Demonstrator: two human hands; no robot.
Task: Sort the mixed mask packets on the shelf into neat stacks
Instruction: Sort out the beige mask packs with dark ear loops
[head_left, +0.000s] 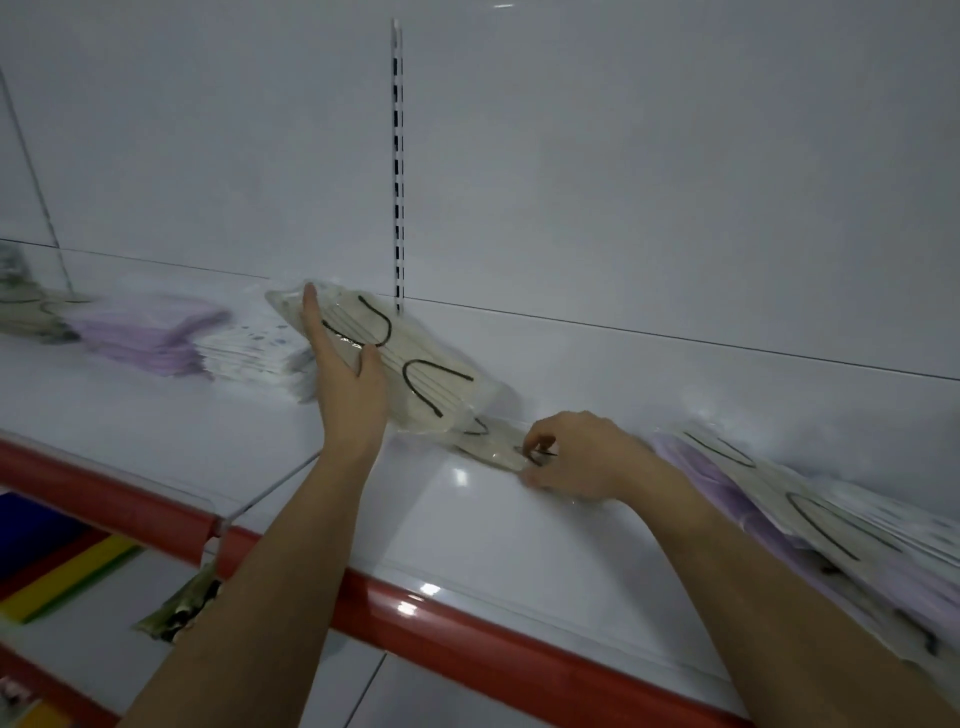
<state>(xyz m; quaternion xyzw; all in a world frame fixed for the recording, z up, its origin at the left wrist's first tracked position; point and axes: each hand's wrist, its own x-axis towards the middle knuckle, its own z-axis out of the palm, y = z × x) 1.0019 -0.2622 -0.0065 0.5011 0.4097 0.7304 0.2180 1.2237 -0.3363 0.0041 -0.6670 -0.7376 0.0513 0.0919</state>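
The shelf (493, 525) is seen as smooth, glossy white, with light spots reflected on it, and is edged by a shiny red plastic strip (467, 631). The cream mask packet (415, 374) is wrapped in clear, glossy plastic film, slightly crinkled. The lilac packets (150, 332) look soft and matt, like cloth. A thin transparent plastic divider (275, 488) is fitted at the shelf's front.
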